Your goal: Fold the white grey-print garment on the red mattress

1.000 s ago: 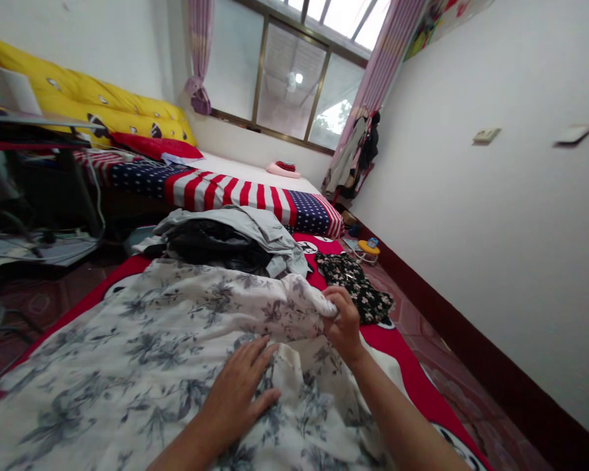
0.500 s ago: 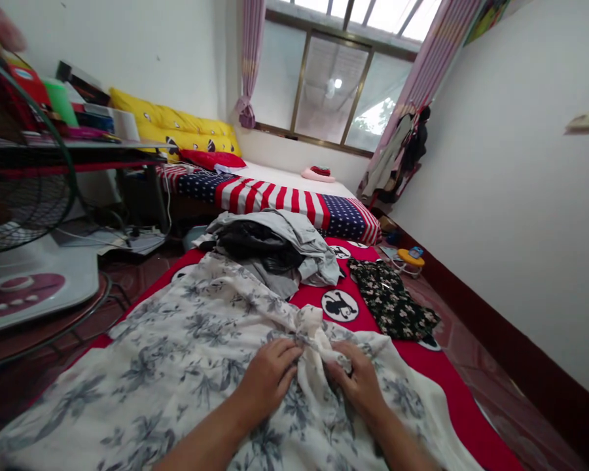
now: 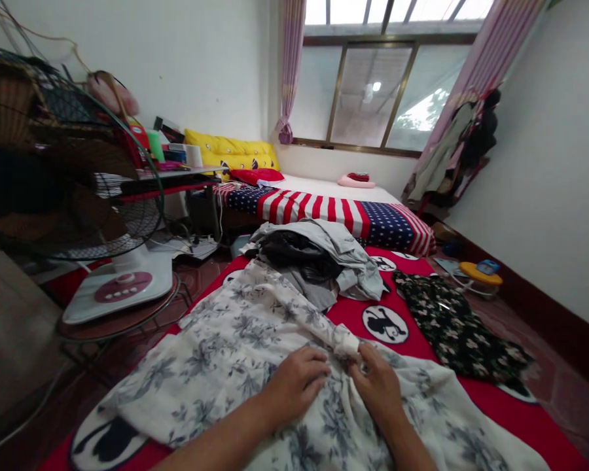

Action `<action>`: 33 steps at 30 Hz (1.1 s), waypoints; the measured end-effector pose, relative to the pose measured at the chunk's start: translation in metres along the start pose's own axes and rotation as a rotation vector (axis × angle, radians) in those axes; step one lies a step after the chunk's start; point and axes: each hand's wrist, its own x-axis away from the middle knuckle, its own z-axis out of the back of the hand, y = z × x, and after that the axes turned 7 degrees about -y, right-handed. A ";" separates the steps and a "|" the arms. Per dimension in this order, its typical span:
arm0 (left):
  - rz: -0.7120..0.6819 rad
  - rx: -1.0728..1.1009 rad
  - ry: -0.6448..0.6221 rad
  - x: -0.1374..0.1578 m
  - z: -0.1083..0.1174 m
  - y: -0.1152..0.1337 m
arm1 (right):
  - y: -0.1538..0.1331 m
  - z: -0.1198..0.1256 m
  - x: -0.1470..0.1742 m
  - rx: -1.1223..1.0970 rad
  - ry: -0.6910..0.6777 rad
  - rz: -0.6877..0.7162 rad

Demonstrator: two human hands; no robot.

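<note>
A white dress (image 3: 235,347) with grey flowers, or a similar long garment, lies spread over the red bed cover. It bunches into a gathered, knotted band near the middle. My right hand (image 3: 379,386) pinches the cloth at that band between thumb and fingers. To its left, my left hand (image 3: 302,379) presses on the fabric with bent fingers held together; its fingertips are partly hidden. Beyond the dress sits a heap of clothes, with a black jacket (image 3: 299,255) on a light grey shirt (image 3: 358,252). A dark floral garment (image 3: 456,320) lies flat on the right.
Under the clothes is a red cover (image 3: 346,311) with white round figures. On the left, a fan (image 3: 122,288) stands on a round stool beside a cluttered desk (image 3: 177,175). A bed with a striped and starred cover (image 3: 314,206) is behind. A yellow stool (image 3: 481,273) stands right.
The view has turned left, so more of the fan shows. My left hand has drawn slightly away from the gathered band, while my right hand stays at it.
</note>
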 end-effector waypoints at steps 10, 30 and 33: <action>0.170 -0.592 -0.027 0.099 0.059 -0.026 | 0.012 -0.001 -0.001 -0.029 0.013 -0.024; 0.320 -0.626 -0.125 0.170 0.083 0.014 | 0.015 -0.001 0.001 -0.056 0.005 -0.036; 0.422 -0.727 -0.036 0.172 0.097 0.006 | 0.012 0.001 0.000 -0.068 -0.013 -0.053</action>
